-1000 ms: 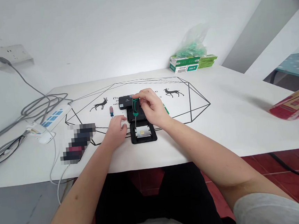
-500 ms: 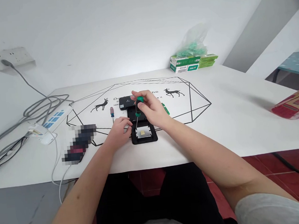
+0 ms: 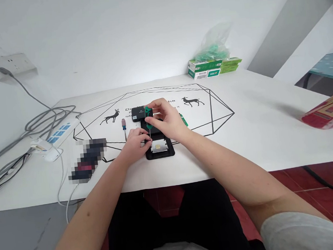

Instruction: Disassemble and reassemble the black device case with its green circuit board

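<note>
My right hand grips the green and black handle of a screwdriver. Its shaft points straight down at the upper left corner of a metal plate, which has a small pale square pad on it and lies in an open black device casing. Thumb and fingers of my left hand come together round the shaft's lower end; whatever they pinch there is too small to make out. Behind the plate lies another black casing part, partly covered by my right hand.
A second screwdriver, a black case and a green circuit board lie close by. To the left are a pixelated phone, a power strip and glasses. Green boxes stand against the wall.
The screwdriver has gone from leaning to upright, its handle shifting slightly left. My left fingers have moved right and closed in at the shaft's lower end.
</note>
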### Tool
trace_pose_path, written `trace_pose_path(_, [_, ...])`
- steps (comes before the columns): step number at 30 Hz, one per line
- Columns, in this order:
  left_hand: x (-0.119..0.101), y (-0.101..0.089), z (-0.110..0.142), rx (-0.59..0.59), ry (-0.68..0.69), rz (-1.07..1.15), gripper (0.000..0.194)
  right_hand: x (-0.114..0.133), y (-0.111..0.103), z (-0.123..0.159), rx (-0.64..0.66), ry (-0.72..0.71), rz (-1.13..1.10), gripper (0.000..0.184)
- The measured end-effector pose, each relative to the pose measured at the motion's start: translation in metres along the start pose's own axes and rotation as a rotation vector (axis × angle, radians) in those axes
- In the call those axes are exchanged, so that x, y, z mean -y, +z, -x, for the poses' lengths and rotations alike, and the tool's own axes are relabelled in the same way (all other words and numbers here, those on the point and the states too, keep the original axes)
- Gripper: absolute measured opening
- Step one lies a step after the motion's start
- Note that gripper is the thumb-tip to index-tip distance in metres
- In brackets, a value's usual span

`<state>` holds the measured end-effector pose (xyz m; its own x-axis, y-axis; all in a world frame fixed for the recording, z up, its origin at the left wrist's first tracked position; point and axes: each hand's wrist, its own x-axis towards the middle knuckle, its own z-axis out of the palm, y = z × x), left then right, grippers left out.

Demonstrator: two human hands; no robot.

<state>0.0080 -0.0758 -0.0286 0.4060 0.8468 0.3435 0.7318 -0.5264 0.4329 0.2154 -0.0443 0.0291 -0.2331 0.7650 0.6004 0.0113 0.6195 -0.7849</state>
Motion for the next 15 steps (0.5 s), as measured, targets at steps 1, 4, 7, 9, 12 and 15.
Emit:
trace_pose_path(1, [0.0, 0.0, -0.001, 0.002, -0.005, 0.003, 0.012, 0.0, 0.001, 0.0, 0.002, 0.004, -0.012, 0.031])
trace_pose_path(4, [-0.002, -0.002, -0.001, -0.01, 0.02, 0.011, 0.012, 0.0, 0.003, 0.001, -0.011, -0.022, -0.051, 0.031])
trace_pose_path(7, [0.0, -0.003, -0.001, -0.081, 0.064, 0.02, 0.014, -0.001, 0.002, 0.001, -0.092, -0.074, -0.075, 0.032])
trace_pose_path(9, [0.003, -0.002, -0.002, -0.144, 0.052, 0.006, 0.015, -0.004, 0.0, -0.001, -0.186, -0.117, -0.064, 0.032])
trace_pose_path(12, [0.013, 0.001, -0.005, -0.249, -0.094, -0.049, 0.016, -0.008, -0.006, -0.005, -0.293, -0.148, -0.021, 0.032])
trace_pose_path(15, [0.023, 0.003, -0.008, -0.36, -0.297, -0.082, 0.033, -0.012, -0.009, -0.008, -0.308, -0.122, 0.015, 0.032])
